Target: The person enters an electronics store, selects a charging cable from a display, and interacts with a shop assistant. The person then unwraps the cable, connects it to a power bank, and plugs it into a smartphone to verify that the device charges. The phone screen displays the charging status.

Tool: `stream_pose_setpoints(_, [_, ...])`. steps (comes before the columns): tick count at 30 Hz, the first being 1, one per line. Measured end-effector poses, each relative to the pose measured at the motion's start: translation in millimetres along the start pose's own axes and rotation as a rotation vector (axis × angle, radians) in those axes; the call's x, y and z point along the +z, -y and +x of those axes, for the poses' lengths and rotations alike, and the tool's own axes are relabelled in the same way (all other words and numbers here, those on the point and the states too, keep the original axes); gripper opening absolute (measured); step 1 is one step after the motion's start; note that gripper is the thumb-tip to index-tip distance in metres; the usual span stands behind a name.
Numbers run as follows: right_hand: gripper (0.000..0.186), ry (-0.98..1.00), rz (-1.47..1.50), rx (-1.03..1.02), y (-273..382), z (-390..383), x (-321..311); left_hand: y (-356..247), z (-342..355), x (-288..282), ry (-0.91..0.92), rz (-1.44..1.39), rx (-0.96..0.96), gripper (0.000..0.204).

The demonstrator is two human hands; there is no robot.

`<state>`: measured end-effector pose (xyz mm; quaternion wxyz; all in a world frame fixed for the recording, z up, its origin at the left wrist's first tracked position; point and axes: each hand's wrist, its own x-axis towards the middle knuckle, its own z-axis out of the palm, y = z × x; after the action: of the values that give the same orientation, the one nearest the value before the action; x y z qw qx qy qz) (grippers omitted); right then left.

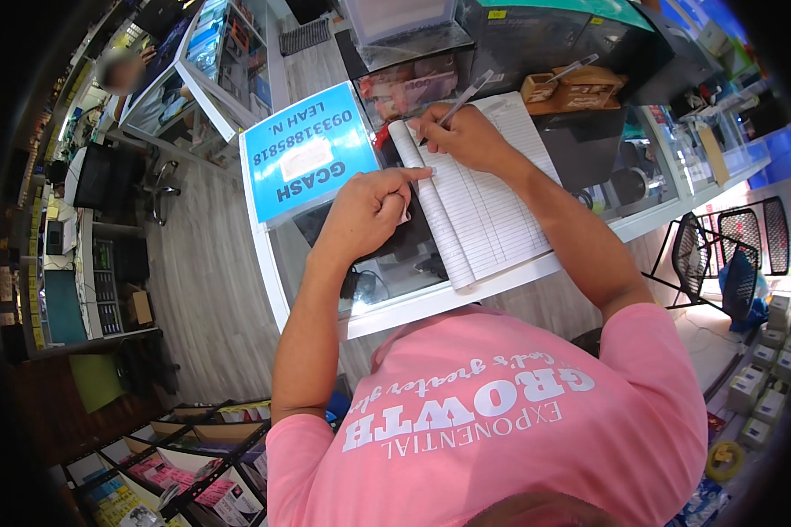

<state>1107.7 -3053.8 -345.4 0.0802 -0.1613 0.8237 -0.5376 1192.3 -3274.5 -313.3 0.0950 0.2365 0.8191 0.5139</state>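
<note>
A lined ledger notebook [505,211] lies open on the glass-topped counter [395,283], its left pages rolled back along the spine. My right hand [466,140] is closed around a clear-barrelled pen [468,98], with the tip down at the upper left of the page. My left hand [366,213] rests at the notebook's left edge. Its index finger reaches out to the rolled pages while the other fingers curl in. A small pale bit shows beneath those fingers, too hidden to name. Beside this hand lies a blue printed sign [272,139].
Past the notebook stands a brown wooden holder [580,90] with another pen in it. A dark box-shaped machine [545,44] is behind. Black metal chairs [721,250] stand at right, glass display cases [224,53] at far left. A person [119,75] is in the left background.
</note>
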Motion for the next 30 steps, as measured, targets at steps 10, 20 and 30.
stream_pose_setpoints(10, [0.035,-0.023,-0.089,-0.088,-10,3,1,3,4,-5,0.017,0.092,0.119,0.011])
stream_pose_setpoints(20, [0.043,0.002,-0.018,-0.041,5,1,1,-8,3,-6,0.005,0.07,0.051,0.012])
stream_pose_setpoints(30, [0.048,-0.075,-0.128,-0.278,26,-17,-18,-17,-2,5,-0.181,0.055,0.12,0.02])
